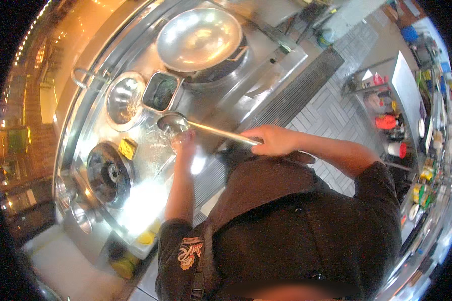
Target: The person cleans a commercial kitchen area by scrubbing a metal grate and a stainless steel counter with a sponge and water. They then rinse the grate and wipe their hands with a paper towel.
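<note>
A long-handled metal ladle (222,132) crosses the stainless steel cooking counter at a slant. My right hand (274,140) grips the far end of its handle, in front of my dark apron. At the other end, the ladle's bowl (173,123) is just beyond my left hand (182,142). That hand is blurred and its fingers seem to touch the bowl's near edge; whether it holds anything is unclear. Close behind the bowl stands a square metal container (161,91) with dark, wet-looking contents. Beside it is a round metal basin (125,101).
A large wok (199,39) sits over a burner at the back. Left are a yellow sponge (127,148) and a dark burner (111,175). A curved tap (83,78) rises at the rear edge. Ribbed dark grating (299,88) runs along the counter's front; loaded shelving (390,113) stands right.
</note>
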{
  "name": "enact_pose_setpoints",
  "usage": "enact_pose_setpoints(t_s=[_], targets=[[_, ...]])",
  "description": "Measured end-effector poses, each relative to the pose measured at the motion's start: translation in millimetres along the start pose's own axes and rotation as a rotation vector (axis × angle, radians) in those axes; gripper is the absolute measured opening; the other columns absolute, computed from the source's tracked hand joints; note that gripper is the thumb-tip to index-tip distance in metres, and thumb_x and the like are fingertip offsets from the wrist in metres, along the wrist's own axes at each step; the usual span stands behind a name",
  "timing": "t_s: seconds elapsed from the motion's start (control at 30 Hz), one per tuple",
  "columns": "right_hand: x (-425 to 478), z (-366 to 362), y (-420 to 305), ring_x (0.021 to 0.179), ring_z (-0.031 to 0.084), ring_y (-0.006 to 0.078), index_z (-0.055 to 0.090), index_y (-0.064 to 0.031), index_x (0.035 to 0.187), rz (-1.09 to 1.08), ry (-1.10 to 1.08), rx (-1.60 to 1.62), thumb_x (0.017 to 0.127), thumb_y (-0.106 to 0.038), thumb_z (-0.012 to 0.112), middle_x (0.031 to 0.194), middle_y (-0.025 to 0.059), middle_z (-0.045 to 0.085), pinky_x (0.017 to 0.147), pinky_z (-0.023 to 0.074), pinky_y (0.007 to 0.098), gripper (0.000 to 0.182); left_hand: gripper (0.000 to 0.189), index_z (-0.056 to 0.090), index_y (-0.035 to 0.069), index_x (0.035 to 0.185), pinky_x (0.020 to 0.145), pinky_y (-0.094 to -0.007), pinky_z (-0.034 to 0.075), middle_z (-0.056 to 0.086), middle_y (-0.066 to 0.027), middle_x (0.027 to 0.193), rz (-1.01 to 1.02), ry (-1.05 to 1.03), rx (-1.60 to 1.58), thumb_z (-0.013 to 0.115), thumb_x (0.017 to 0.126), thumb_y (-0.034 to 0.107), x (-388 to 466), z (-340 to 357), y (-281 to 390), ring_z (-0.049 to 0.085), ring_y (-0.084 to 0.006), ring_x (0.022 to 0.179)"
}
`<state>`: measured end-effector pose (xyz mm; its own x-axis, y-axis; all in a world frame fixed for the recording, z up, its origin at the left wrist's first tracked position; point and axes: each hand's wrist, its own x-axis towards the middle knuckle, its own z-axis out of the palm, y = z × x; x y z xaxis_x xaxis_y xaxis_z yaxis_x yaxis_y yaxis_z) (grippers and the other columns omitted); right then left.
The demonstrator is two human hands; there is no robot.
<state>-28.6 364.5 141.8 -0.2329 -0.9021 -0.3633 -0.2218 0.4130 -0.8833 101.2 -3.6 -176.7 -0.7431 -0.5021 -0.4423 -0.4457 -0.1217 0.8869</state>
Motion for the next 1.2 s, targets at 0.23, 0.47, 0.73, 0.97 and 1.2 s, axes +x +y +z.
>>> enact_pose_setpoints(t_s=[0.23, 0.47, 0.73, 0.97, 1.2], targets=[[-166.7, -30.6, 81.8, 0.076, 0.064, 0.0392, 0.044, -0.0149, 0.139, 0.067, 0.485, -0.421, 0.084, -0.02, 0.061, 0.091, 0.0168, 0.065, 0.068, 0.0535, 0.0475, 0.058, 0.036, 0.057, 0.006, 0.123, 0.096, -0.0349, 0.044, 0.062, -0.0081, 0.115, 0.134, -0.758, -0.27, 0.061, 0.092, 0.025, 22.9, 189.4, 119.5, 0.057, -0.0196, 0.106], [-256.6, 24.3, 207.1, 0.057, 0.057, 0.0266, 0.057, -0.0001, 0.116, 0.367, 1.078, -0.228, 0.085, -0.015, 0.064, 0.077, 0.013, 0.06, 0.053, 0.0457, 0.0374, 0.035, 0.023, 0.071, 0.001, 0.088, 0.058, -0.0371, 0.047, 0.062, -0.0058, 0.063, 0.352, -0.107, 0.314, 0.061, 0.09, 0.022, -11.5, 263.5, 202.3, 0.058, -0.0182, 0.058], [-181.2, 43.0, 206.6, 0.041, 0.04, 0.0044, 0.052, -0.0066, 0.101, 0.257, 0.947, 0.662, 0.091, -0.016, 0.064, 0.06, -0.004, 0.044, 0.036, 0.0306, 0.0237, 0.019, 0.041, 0.07, 0.006, 0.08, 0.064, -0.0492, 0.047, 0.066, -0.0174, 0.071, 0.212, 0.217, 0.701, 0.05, 0.092, 0.039, -111.9, 168.2, 113.5, 0.063, -0.0372, 0.066], [-79.8, 33.5, 133.9, 0.04, 0.039, 0.0038, 0.047, -0.0092, 0.087, -0.022, 0.668, 0.699, 0.093, -0.015, 0.06, 0.058, -0.0043, 0.043, 0.035, 0.032, 0.0231, 0.015, 0.042, 0.063, 0.003, 0.076, 0.065, -0.0515, 0.05, 0.065, -0.0216, 0.077, 0.248, 0.396, 0.975, 0.047, 0.094, 0.037, -211.9, 62.0, 50.1, 0.062, -0.0427, 0.07], [16.0, 65.2, 88.1, 0.038, 0.038, 0.0081, 0.048, -0.0128, 0.083, 0.267, 0.361, 0.506, 0.092, -0.031, 0.064, 0.055, -0.0045, 0.043, 0.033, 0.0305, 0.0249, 0.026, 0.026, 0.063, 0.005, 0.095, 0.084, -0.0538, 0.05, 0.065, -0.0266, 0.102, -0.536, 0.461, 0.765, 0.046, 0.093, 0.025, -363.2, -32.6, -90.2, 0.063, -0.0429, 0.097]])
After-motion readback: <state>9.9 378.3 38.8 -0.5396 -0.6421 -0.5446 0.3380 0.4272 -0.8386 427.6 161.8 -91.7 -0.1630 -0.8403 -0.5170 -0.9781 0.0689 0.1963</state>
